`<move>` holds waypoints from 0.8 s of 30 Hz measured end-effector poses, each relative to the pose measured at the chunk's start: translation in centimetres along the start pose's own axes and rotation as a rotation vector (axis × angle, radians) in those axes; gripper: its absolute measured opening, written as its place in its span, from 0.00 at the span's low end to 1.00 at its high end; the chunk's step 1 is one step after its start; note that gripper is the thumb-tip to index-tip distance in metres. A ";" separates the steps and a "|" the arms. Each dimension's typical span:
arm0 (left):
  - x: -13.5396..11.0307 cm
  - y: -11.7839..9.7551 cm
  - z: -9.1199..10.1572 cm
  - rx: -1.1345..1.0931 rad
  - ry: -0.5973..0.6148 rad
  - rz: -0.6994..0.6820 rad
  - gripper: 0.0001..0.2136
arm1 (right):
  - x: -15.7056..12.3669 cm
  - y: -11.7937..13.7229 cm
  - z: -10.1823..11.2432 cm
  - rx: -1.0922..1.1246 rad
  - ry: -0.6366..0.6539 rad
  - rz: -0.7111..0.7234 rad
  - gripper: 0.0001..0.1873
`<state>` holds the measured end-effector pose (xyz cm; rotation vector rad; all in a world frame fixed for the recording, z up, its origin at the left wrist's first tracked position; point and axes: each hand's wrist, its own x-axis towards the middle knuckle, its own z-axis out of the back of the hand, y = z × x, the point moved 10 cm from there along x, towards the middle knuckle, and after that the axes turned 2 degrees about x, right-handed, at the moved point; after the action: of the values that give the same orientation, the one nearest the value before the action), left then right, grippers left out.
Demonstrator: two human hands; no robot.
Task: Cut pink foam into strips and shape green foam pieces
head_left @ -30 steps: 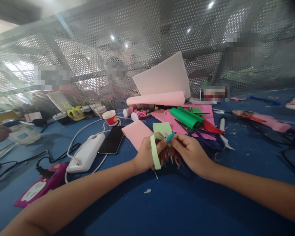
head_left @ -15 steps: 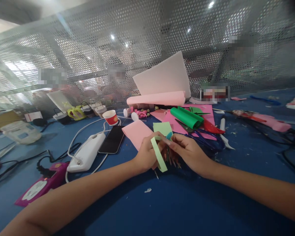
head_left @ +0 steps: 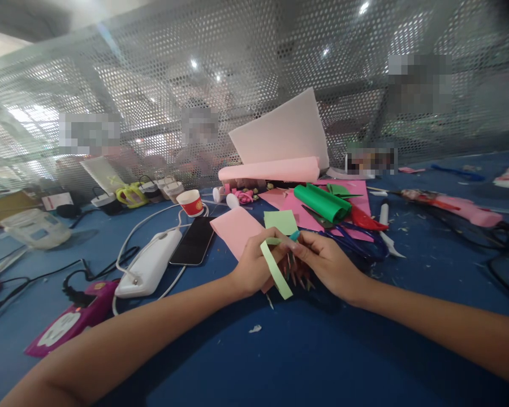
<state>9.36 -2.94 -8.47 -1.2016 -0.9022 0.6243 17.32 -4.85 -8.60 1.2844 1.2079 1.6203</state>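
Note:
My left hand (head_left: 257, 265) is closed around a light green paper strip (head_left: 275, 271), whose loose end curls down toward the table. Fingertip to fingertip with it, my right hand (head_left: 328, 263) is pinched closed. A small teal piece (head_left: 294, 234) shows between the two hands, at the right fingertips; its kind cannot be made out. Just behind them lie a light green paper square (head_left: 280, 221) and a folded pink paper sheet (head_left: 236, 229), partly covered by my left hand.
A phone (head_left: 194, 240), a white power strip (head_left: 150, 264) and a red paper cup (head_left: 190, 202) lie to the left. Behind are a green roll (head_left: 322, 202) and a pink roll (head_left: 271, 169). A pink glue gun (head_left: 462, 208) is at right. Mesh panel (head_left: 254, 68) stands behind.
The loose end of the green strip has swung slightly right and down. The teal piece is tilted a little differently between the fingertips. Both hands stay nearly in place.

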 end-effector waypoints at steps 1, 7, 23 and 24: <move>0.0 0.0 0.0 -0.003 0.003 -0.009 0.11 | 0.0 0.0 0.0 -0.006 0.004 -0.001 0.17; 0.1 0.1 0.0 -0.023 0.003 -0.016 0.13 | 0.1 -0.3 -0.2 0.064 0.019 -0.029 0.16; -0.1 -0.2 -0.4 -0.039 0.021 -0.032 0.14 | 0.4 -0.6 -0.9 0.211 0.064 -0.085 0.18; -0.1 -0.4 -0.6 -0.057 0.034 -0.043 0.14 | 0.4 -0.6 -0.9 0.217 0.057 -0.087 0.18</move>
<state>9.74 -3.44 -8.14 -1.2373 -0.9197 0.5453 16.40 -4.54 -9.08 1.3049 1.4877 1.5037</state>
